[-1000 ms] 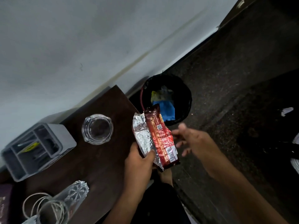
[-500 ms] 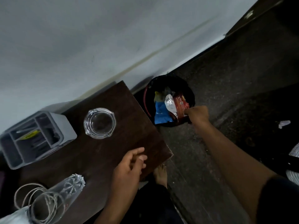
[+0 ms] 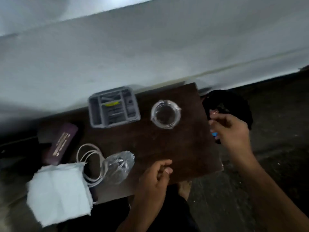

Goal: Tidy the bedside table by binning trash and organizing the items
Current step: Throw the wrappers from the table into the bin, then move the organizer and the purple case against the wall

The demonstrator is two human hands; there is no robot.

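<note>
The dark wooden bedside table [image 3: 184,148] carries a grey organizer tray [image 3: 113,109], a round glass ashtray [image 3: 165,113], a glass tumbler on its side [image 3: 118,164], a coiled white cable [image 3: 90,163], a purple booklet [image 3: 61,144] and a stack of white tissues [image 3: 58,191]. The black bin [image 3: 234,104] stands on the floor off the table's right edge, with bits of wrapper showing inside. My right hand [image 3: 230,131] hovers between bin and table, fingers loosely curled, holding nothing. My left hand [image 3: 155,180] rests at the table's front edge, empty, fingers bent.
A pale wall runs behind the table. Dark speckled floor [image 3: 275,131] lies to the right. My bare foot [image 3: 184,190] shows below the table's front edge. The view is motion-blurred.
My right hand took the red and silver wrapper from my left, dropped it into the bin and drew back empty. The view swung left, showing the booklet and tissues.
</note>
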